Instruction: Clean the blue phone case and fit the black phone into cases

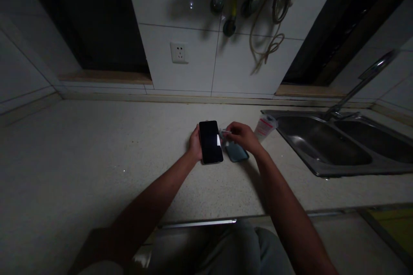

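A smartphone [210, 144] with a dark screen is held up over the counter by my left hand [195, 142], whose fingers wrap round its left side and back. Just right of the phone, my right hand [241, 134] pinches a small whitish piece [225, 131], too small to make out, close to the phone's right edge. Below that hand a blue-green phone case [237, 153] lies on the counter, partly covered by the fingers. A clear plastic cup [266, 125] with red print stands right behind my right hand.
The pale speckled countertop [97, 146] runs along a tiled wall with a power socket [178, 52]. A double steel sink [322, 142] with a faucet [361, 84] is at the right. Pipes and a looped cord [269, 47] hang on the wall.
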`<state>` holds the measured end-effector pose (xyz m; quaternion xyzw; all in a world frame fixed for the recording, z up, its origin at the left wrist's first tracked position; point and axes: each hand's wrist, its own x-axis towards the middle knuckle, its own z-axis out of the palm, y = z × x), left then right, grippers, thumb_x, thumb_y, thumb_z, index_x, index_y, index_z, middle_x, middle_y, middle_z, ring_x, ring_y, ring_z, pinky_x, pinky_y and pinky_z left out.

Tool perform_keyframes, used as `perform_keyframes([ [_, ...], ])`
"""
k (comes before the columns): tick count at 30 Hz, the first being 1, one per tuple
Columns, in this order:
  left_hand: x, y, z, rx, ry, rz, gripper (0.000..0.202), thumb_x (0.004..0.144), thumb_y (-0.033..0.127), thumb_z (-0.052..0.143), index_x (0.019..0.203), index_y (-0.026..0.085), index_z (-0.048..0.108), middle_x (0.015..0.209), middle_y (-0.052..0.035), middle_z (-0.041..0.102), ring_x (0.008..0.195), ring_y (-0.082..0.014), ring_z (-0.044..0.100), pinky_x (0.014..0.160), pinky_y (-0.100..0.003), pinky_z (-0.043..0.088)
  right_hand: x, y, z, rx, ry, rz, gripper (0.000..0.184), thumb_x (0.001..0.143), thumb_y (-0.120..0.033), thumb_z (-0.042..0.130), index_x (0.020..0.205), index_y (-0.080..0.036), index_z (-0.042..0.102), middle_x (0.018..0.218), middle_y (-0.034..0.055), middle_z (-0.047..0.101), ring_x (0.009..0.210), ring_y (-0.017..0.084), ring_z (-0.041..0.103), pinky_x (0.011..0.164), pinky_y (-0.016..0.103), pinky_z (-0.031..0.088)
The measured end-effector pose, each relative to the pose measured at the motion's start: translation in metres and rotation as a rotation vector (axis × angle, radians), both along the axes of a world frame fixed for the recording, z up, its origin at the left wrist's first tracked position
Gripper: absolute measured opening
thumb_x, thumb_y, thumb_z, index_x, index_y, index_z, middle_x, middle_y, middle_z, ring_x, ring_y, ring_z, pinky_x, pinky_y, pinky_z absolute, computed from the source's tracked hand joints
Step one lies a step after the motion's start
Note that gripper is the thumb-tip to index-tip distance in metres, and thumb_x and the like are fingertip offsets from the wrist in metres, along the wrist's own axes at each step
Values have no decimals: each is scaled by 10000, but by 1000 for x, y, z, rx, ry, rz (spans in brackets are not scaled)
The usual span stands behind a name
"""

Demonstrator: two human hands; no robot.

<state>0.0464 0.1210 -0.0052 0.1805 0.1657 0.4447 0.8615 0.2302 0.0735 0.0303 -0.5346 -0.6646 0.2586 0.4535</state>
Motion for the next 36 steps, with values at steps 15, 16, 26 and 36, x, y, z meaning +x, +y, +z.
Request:
perform_keyframes([
  [15, 4, -2, 5, 1, 77, 3, 495, 990, 493, 366, 1291, 189, 614, 917, -112, 761, 752, -253, 730, 706, -387, 568, -12, -3, -1, -28, -263, 362, 120, 824, -267, 702, 891, -278, 802, 828, 0, 770, 762, 176, 693, 744, 307, 503],
  [16, 5, -2, 5, 1, 72, -7, 489, 988, 492, 374, 1272, 184, 626, 902, -108, 761, 744, -251, 728, 695, -381, 568, -13, -3, -1, 7, -291, 327, 114, 827, -255, 703, 882, -279, 800, 823, 2, 763, 758, 175, 684, 740, 309, 496],
  [26, 2, -9, 6, 0, 32, -72, 514, 989, 519, 376, 1208, 152, 662, 919, -128, 758, 766, -259, 729, 722, -402, 574, -8, 3, -8, 253, -516, -227, 144, 871, -209, 618, 828, -217, 756, 813, 55, 649, 721, 182, 575, 659, 304, 418],
  [36, 2, -6, -1, 42, 27, -63, 556, 984, 537, 373, 1268, 139, 639, 977, -146, 758, 851, -287, 737, 789, -446, 578, -7, -1, 5, 374, -162, -277, 151, 882, -341, 573, 839, -210, 635, 908, 52, 625, 838, 200, 584, 690, 315, 472],
])
